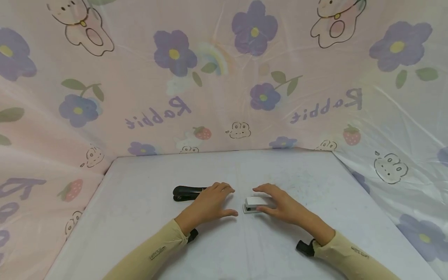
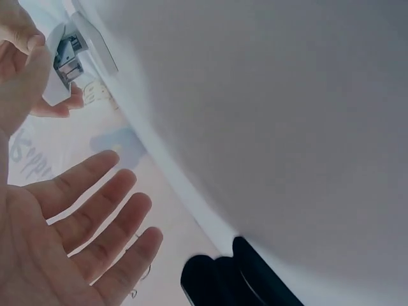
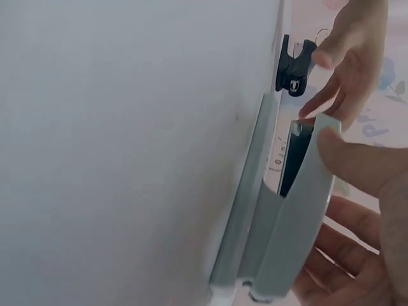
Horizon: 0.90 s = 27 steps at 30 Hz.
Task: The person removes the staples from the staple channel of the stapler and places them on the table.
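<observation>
A white stapler (image 1: 254, 201) stands on the white table, right of centre. My right hand (image 1: 287, 206) is around it, the thumb at its near side and the fingers spread beyond its far side. In the right wrist view, the thumb (image 3: 357, 162) overlaps the stapler's upper arm; whether it touches is unclear. To the left lies a black stapler (image 1: 187, 191), its right end hidden behind my left hand (image 1: 210, 202). That hand hovers with fingers apart and holds nothing. The left wrist view shows its straight fingers (image 2: 105, 245) above the black stapler (image 2: 239, 280).
The white table (image 1: 147, 217) ends in a straight back edge, where a curtain (image 1: 224, 93) printed with flowers and rabbits hangs. More of this cloth hangs along both sides. A black strap piece (image 1: 305, 248) sits at the right wrist, and another (image 1: 192, 235) at the left.
</observation>
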Each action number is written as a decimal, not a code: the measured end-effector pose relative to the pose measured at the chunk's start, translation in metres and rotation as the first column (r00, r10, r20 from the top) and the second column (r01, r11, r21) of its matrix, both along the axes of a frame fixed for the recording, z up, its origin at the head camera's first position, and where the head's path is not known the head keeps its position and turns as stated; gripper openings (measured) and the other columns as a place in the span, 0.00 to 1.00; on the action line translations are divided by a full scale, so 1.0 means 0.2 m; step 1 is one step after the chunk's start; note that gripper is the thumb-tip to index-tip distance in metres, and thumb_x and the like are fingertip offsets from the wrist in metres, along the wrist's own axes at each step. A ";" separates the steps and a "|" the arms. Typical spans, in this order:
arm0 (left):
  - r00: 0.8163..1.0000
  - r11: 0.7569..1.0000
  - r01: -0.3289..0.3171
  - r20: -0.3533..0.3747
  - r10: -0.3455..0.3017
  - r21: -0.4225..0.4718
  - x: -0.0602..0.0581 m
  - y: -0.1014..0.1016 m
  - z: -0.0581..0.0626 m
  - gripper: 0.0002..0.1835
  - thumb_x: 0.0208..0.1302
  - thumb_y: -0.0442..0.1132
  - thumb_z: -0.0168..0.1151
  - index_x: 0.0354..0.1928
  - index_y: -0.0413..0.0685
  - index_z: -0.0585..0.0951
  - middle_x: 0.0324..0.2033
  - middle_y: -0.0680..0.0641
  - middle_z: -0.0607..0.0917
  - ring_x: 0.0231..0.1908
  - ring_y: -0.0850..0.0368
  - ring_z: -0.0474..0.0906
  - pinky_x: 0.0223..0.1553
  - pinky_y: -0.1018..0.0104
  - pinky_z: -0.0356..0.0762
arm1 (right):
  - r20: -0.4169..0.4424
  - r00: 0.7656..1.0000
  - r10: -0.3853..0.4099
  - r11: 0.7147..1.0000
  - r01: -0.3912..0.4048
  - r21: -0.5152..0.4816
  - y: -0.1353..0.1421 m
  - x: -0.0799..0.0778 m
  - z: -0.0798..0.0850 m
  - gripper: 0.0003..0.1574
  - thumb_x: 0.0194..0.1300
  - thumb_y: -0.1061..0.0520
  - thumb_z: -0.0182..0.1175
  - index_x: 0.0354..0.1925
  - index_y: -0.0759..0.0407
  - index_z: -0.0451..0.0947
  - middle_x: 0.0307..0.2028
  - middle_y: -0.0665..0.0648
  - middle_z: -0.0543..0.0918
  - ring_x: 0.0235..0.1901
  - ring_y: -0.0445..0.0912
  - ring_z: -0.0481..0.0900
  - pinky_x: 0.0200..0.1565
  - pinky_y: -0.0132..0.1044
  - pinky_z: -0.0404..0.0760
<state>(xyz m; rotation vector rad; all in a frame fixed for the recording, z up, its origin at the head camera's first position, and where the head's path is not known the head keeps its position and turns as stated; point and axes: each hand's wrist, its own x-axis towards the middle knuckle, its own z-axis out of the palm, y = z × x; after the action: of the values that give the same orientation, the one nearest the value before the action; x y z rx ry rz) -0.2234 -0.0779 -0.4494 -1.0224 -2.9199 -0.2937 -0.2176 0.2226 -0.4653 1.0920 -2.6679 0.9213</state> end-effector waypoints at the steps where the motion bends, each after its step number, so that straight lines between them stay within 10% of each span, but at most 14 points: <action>1: 1.000 1.000 0.002 0.004 -0.002 0.000 -0.01 0.01 0.00 0.40 0.65 0.69 0.72 0.69 0.51 0.81 0.66 0.48 0.80 0.65 0.48 0.76 0.64 0.50 0.79 | -0.001 1.000 0.008 1.000 -0.008 -0.005 -0.01 0.00 0.00 0.35 0.68 0.55 0.77 0.69 0.60 0.77 0.65 0.55 0.81 0.66 0.55 0.79 0.64 0.58 0.78; 27: 0.991 0.994 0.062 0.123 -0.051 -0.088 -0.10 0.21 -0.02 0.20 0.64 0.61 0.77 0.47 0.59 0.85 0.36 0.61 0.78 0.38 0.64 0.74 0.38 0.67 0.74 | 0.149 0.989 -0.001 1.000 -0.004 0.027 -0.06 -0.01 -0.02 0.24 0.74 0.51 0.71 0.61 0.61 0.80 0.54 0.56 0.83 0.56 0.55 0.82 0.58 0.52 0.80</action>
<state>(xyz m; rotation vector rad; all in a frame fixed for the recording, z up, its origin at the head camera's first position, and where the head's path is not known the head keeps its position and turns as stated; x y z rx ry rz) -0.2439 -0.0349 -0.4526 -1.1411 -3.0413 -0.2334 -0.2205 0.2105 -0.4697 1.0709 -2.8071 1.0077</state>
